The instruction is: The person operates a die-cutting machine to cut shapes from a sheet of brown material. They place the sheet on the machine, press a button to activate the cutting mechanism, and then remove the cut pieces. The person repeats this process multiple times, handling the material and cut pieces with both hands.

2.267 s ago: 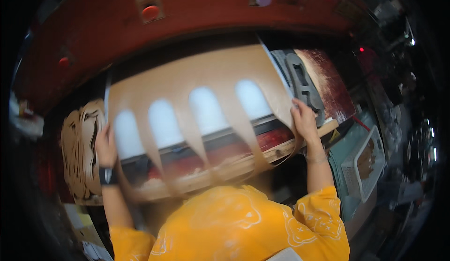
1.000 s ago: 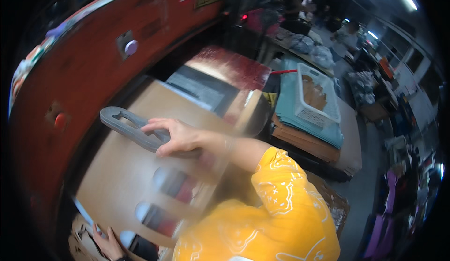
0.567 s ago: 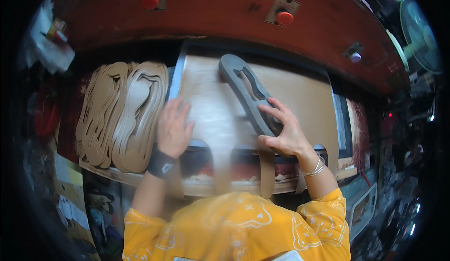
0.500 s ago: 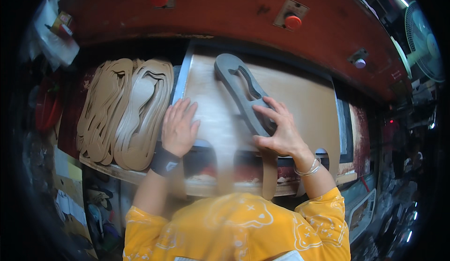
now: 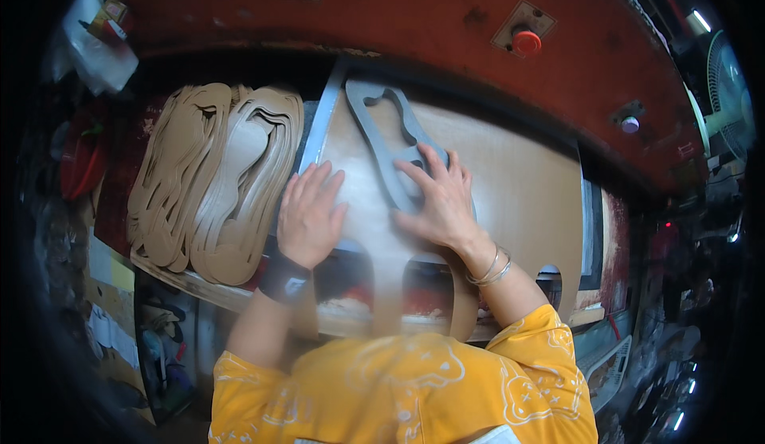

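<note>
My right hand (image 5: 441, 197) has its thumb and fingers spread around the near end of a grey cutting die (image 5: 373, 135). This die is a long, sole-shaped frame with an open middle, and it sits slanted on a smooth tan sheet (image 5: 510, 173). Part of its near end is hidden under my fingers. My left hand (image 5: 309, 213) lies flat with fingers stretched out, at the left edge of the sheet, holding nothing. Strips with rounded cutouts between them hang from the sheet's near edge, toward my body.
Two stacks of tan cut-out pieces (image 5: 179, 173) stand left of the sheet. A red machine beam (image 5: 414, 13) with red push buttons (image 5: 527, 42) spans the far side. A fan (image 5: 727, 97) is at the far right, and a plastic bag (image 5: 100, 49) hangs at the far left.
My right hand and the cutting die have shifted left across the sheet, and the die now looks flatter to the sheet. My left hand stays at the left edge.
</note>
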Demonstrator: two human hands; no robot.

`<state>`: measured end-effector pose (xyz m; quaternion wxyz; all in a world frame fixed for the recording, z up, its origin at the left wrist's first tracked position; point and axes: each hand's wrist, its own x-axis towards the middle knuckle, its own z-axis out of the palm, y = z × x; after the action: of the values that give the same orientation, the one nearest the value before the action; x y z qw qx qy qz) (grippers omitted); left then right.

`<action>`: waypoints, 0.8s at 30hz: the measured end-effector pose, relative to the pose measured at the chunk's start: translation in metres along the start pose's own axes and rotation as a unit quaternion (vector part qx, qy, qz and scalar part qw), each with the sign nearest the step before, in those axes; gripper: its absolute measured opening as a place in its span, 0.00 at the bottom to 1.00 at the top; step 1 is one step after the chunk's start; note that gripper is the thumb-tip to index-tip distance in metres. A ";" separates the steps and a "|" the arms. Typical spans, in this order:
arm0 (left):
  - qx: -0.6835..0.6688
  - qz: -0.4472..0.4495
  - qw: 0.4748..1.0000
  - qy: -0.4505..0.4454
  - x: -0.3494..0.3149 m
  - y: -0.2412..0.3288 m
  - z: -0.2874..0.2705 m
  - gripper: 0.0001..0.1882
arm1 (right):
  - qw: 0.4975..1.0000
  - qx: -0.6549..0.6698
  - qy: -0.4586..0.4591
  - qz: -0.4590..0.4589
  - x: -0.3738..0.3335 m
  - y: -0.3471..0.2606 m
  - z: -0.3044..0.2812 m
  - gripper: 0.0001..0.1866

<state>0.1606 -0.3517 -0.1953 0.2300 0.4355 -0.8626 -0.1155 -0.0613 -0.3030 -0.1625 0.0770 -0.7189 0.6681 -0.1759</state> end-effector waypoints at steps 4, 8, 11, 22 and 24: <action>0.006 0.013 1.000 0.006 -0.002 -0.006 0.006 0.23 | 0.988 0.149 -0.030 -0.009 -0.014 0.034 -0.013 0.34; -0.011 0.014 1.000 -0.002 0.002 -0.011 0.010 0.23 | 0.944 0.309 -0.020 0.112 -0.053 0.066 -0.027 0.34; -0.021 0.017 1.000 -0.006 0.004 -0.009 0.009 0.23 | 0.990 0.131 0.012 0.055 -0.081 0.065 -0.017 0.40; -0.077 -0.004 0.996 0.043 -0.007 -0.001 -0.002 0.19 | 0.986 0.114 0.120 -0.014 -0.089 0.062 0.006 0.47; -0.141 -0.027 0.986 0.086 -0.031 0.017 -0.009 0.16 | 0.980 0.111 0.163 -0.021 -0.090 0.063 0.010 0.47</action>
<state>0.1695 -0.3164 -0.1896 0.3589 0.4305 -0.8026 -0.2043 -0.1208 -0.2215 -0.2076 0.0425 -0.6813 0.6330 -0.3650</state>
